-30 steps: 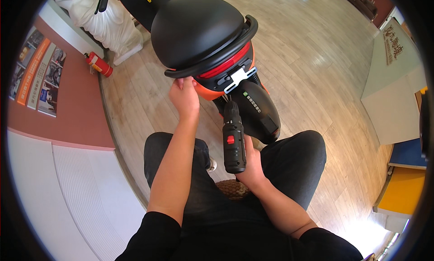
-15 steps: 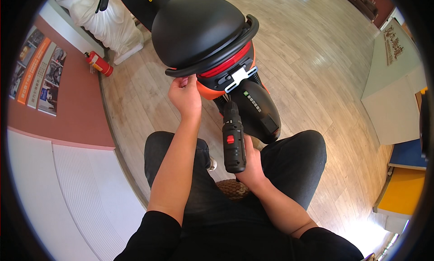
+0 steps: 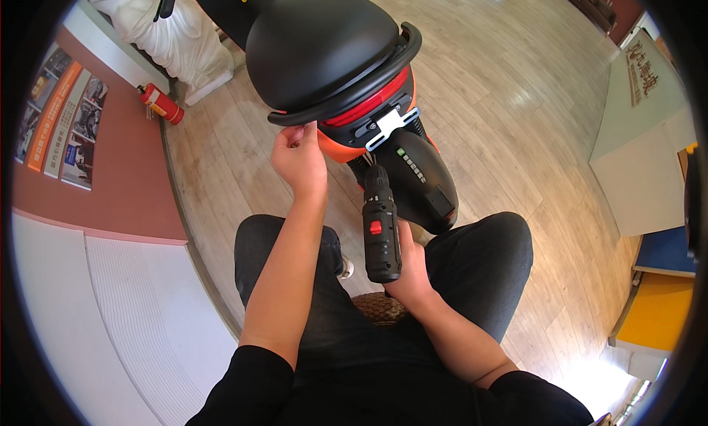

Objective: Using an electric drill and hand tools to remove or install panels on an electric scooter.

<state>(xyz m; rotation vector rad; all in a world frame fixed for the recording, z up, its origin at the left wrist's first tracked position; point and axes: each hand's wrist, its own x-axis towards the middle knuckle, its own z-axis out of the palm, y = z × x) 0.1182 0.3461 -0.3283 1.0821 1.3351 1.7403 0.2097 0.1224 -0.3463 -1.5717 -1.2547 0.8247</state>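
In front of me is the rear of an electric scooter with a rounded black seat (image 3: 317,53), a black grab rail (image 3: 346,92) and a red tail light (image 3: 369,101). A white metal licence-plate bracket (image 3: 391,123) sits below the light, above the black rear mudguard (image 3: 417,171). My right hand (image 3: 410,267) grips a black cordless drill (image 3: 381,238) with a red switch; its tip points at the area just under the bracket's left end. Tucked under the rail's left end, my left hand (image 3: 301,160) has its fingers closed in a pinch; what they hold is hidden.
Between my knees is a brown woven seat (image 3: 380,308). A red fire extinguisher (image 3: 162,104) stands by the left wall near a white statue (image 3: 181,42). Farther right are a pale counter (image 3: 641,146) and a yellow box (image 3: 653,312). The floor (image 3: 509,131) is wood planks.
My left hand has shifted very slightly left, and the scooter's seat has moved a touch the same way. The drill and my right hand stay nearly where they were.
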